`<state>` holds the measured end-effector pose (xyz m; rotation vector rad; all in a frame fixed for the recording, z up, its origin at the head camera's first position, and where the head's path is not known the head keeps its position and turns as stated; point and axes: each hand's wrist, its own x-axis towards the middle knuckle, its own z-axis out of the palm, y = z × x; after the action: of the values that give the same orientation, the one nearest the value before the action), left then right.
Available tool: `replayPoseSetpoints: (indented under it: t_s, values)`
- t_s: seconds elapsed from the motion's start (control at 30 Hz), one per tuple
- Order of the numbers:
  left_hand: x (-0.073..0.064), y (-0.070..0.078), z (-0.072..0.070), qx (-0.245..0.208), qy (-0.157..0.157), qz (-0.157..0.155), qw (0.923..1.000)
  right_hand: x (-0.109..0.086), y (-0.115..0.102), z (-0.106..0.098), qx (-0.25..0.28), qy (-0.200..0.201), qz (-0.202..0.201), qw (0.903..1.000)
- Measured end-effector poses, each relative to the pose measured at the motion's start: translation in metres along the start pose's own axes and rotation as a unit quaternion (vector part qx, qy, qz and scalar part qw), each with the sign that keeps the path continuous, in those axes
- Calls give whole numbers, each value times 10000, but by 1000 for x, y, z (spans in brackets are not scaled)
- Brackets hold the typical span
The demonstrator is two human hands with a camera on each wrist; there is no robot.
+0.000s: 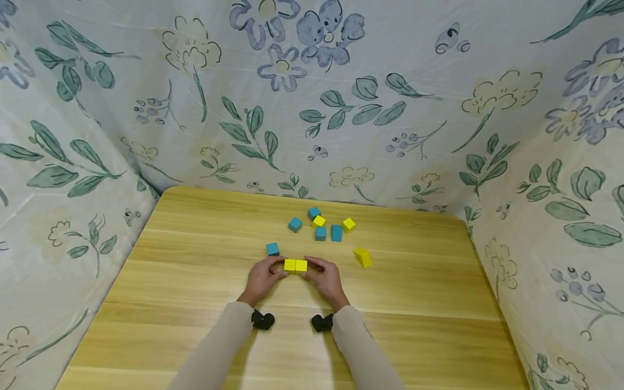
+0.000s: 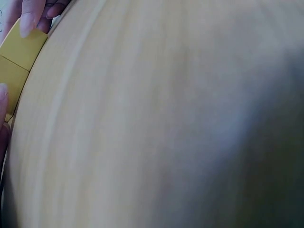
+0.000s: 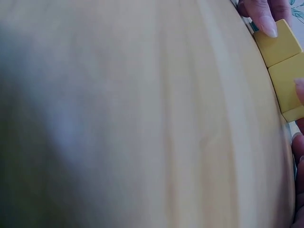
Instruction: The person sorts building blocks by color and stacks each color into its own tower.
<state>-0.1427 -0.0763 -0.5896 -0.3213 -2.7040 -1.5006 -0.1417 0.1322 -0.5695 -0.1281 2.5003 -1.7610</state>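
Observation:
Two yellow cubes sit side by side, faces together, in the middle of the table in the head view. My left hand (image 1: pixel 262 280) pinches the left yellow cube (image 1: pixel 290 266) between thumb and fingers. On the other side, my right hand (image 1: pixel 327 279) grips the right yellow cube (image 1: pixel 301 266) the same way. Only a thin seam shows between the pair in both wrist views, where the left cube (image 3: pixel 275 45) and the right cube (image 2: pixel 23 47) lie at the frame edges. Just beyond the left fingertips is a blue cube (image 1: pixel 272 249).
Behind the hands lie several loose blocks, among them a blue cube (image 1: pixel 294 225), a blue block (image 1: pixel 336 233) and a yellow cube (image 1: pixel 348 225). A yellow wedge-like block (image 1: pixel 363 257) is to the right. Flowered cloth (image 1: pixel 312 135) hangs around the wooden table (image 1: pixel 419 303).

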Motion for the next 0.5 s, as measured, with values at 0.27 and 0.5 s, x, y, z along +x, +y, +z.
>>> replayPoseSetpoints:
  t_s: [0.27,0.5]
  values:
    - [0,2,0,56,-14,-40,10000,1,0,0,-165,23,251,9995]
    - [0,4,-1,14,-49,-131,9999,-1,-4,-1,-125,21,158,9998]
